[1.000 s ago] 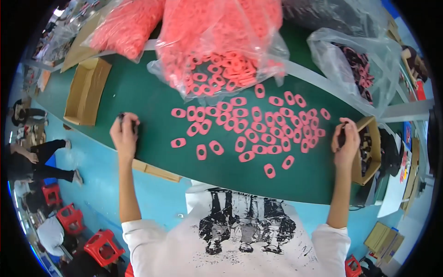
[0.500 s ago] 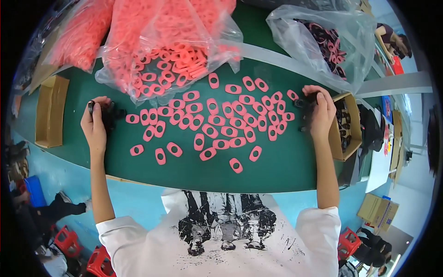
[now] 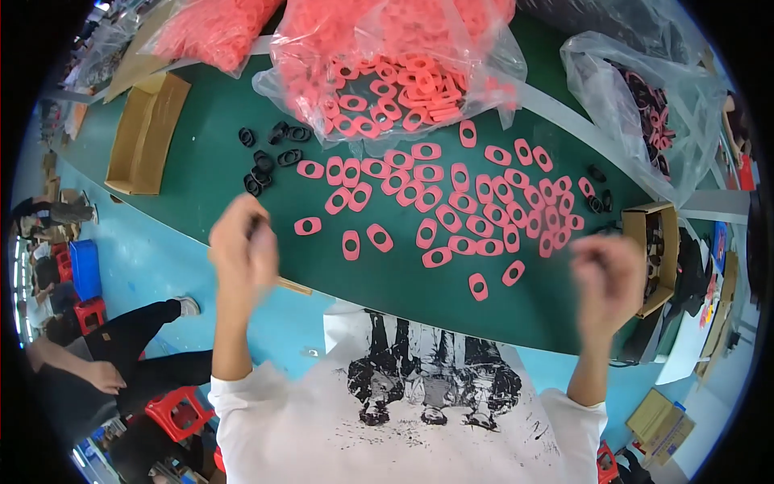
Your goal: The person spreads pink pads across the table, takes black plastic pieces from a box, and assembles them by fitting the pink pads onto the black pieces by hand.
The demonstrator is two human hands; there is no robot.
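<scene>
My left hand (image 3: 244,246) is raised at the table's near edge, fingers curled around a small black piece (image 3: 255,225), partly hidden. Beyond it lie several black oval rings (image 3: 262,162) in a loose group. My right hand (image 3: 609,278) hovers over the right end of the table, smeared by motion, so I cannot make out whether its fingers hold anything. A few black rings (image 3: 595,204) rest just beyond it. Between the hands, many flat pink rings (image 3: 448,218) with oval holes are spread over the green table (image 3: 371,282).
A clear bag (image 3: 387,48) spills pink rings at the back, with another pink-filled bag (image 3: 214,36) to its left. Cardboard boxes stand left (image 3: 147,137) and right (image 3: 663,242), the right one holding dark parts. A bag (image 3: 645,113) of black and pink pieces lies back right.
Both hands have drawn back toward me, uncovering black rings on the table at left and right. The whole view has shifted, so the table's contents appear farther right.
</scene>
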